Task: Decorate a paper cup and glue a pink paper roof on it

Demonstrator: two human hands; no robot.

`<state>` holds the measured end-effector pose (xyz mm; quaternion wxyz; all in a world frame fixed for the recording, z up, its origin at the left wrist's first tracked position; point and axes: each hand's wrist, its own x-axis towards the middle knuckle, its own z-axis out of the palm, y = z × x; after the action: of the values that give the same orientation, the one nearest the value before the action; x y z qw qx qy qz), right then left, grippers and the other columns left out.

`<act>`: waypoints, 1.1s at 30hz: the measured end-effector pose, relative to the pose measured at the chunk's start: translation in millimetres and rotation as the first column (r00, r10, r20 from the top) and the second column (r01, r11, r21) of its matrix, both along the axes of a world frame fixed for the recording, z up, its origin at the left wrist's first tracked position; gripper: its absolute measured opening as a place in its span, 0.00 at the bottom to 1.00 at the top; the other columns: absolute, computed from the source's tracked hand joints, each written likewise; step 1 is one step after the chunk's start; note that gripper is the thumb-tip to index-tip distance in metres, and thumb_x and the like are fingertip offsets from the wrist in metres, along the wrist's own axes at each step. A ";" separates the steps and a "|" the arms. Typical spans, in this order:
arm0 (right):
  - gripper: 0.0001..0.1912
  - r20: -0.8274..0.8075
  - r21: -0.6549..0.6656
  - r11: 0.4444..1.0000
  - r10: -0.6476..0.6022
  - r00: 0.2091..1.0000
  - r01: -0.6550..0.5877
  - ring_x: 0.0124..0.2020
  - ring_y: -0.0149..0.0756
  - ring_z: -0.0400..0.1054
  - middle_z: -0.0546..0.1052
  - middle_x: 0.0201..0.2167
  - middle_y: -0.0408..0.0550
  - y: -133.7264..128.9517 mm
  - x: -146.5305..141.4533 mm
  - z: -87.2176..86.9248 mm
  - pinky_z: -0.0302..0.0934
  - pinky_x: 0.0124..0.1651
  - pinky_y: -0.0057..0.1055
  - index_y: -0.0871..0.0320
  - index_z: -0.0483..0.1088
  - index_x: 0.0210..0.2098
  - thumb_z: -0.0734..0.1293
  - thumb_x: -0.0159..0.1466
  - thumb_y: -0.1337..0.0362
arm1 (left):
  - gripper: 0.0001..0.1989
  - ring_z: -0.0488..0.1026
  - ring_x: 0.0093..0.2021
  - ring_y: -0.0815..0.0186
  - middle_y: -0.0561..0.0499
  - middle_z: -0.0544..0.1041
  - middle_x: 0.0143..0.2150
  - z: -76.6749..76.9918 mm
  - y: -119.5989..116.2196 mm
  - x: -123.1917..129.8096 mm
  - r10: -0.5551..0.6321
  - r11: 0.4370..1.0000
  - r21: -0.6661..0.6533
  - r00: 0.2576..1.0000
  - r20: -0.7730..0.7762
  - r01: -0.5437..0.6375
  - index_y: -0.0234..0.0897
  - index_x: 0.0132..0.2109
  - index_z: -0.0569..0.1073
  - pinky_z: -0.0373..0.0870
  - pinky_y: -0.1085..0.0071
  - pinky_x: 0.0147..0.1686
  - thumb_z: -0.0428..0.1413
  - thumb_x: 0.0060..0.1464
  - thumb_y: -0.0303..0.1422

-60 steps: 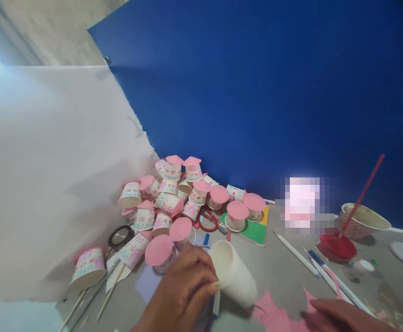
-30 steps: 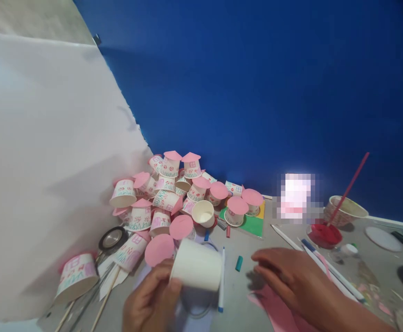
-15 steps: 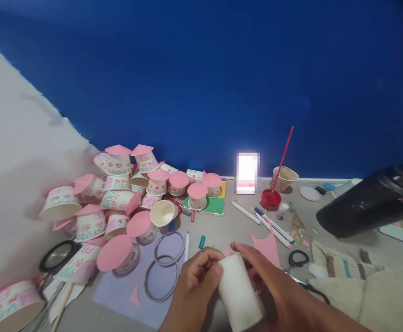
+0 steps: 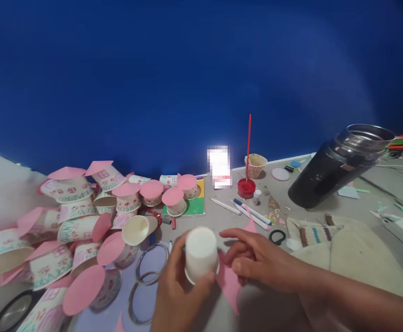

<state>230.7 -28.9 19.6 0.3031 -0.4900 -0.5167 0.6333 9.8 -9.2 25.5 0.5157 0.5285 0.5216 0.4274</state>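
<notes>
A plain white paper cup (image 4: 201, 256) is upside down in my left hand (image 4: 177, 281), its base facing up. The fingers wrap round its far left side and the thumb presses on its near side. Just right of the cup, my right hand (image 4: 256, 258) is apart from it, index finger stretched out and the other fingers loosely bent, with nothing visible in them. Below that hand lies a pink paper offcut (image 4: 229, 281), partly covered by the fingers.
Decorated cups with pink paper roofs (image 4: 152, 190) are piled at the left. Tape rolls (image 4: 142, 299) lie on purple paper. Markers (image 4: 225, 206), a red pot (image 4: 246, 189) with a stick, a black flask (image 4: 326, 170), scissors (image 4: 277, 237) and a cloth (image 4: 353, 249) are spread to the right.
The white cup has turned from lying sideways to base up. My right hand has come off it and moved to its right. The view has shifted to the right.
</notes>
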 end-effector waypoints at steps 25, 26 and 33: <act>0.14 0.956 0.273 0.957 -0.258 0.142 -0.099 0.39 0.40 0.78 0.83 0.39 0.50 23.2 47.8 21.3 0.56 0.37 0.32 0.56 0.76 0.40 0.60 0.75 0.62 | 0.32 0.83 0.49 0.40 0.36 0.85 0.51 -10.3 28.5 -21.7 0.309 0.797 -0.591 0.759 0.573 0.122 0.36 0.64 0.72 0.81 0.39 0.50 0.65 0.54 0.37; 0.13 0.963 0.242 0.966 -0.228 0.147 -0.092 0.39 0.41 0.78 0.84 0.39 0.49 14.3 54.0 18.2 0.56 0.37 0.32 0.56 0.77 0.40 0.61 0.75 0.63 | 0.31 0.83 0.49 0.40 0.37 0.85 0.51 -10.8 28.4 -20.9 0.320 0.788 -0.605 0.764 0.560 0.114 0.36 0.64 0.73 0.81 0.38 0.50 0.66 0.54 0.36; 0.11 0.972 0.182 0.977 -0.161 0.171 -0.110 0.41 0.45 0.79 0.83 0.45 0.56 11.8 57.0 -13.6 0.59 0.37 0.33 0.59 0.78 0.44 0.64 0.73 0.64 | 0.26 0.84 0.48 0.49 0.42 0.86 0.50 -22.8 26.4 -14.5 0.354 0.787 -0.614 0.767 0.535 0.066 0.39 0.62 0.76 0.84 0.51 0.48 0.64 0.56 0.32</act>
<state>287.7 -17.0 6.0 -0.0405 -0.7557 -0.6452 0.1048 -4.7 17.2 2.7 0.7617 0.1206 0.4689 0.4306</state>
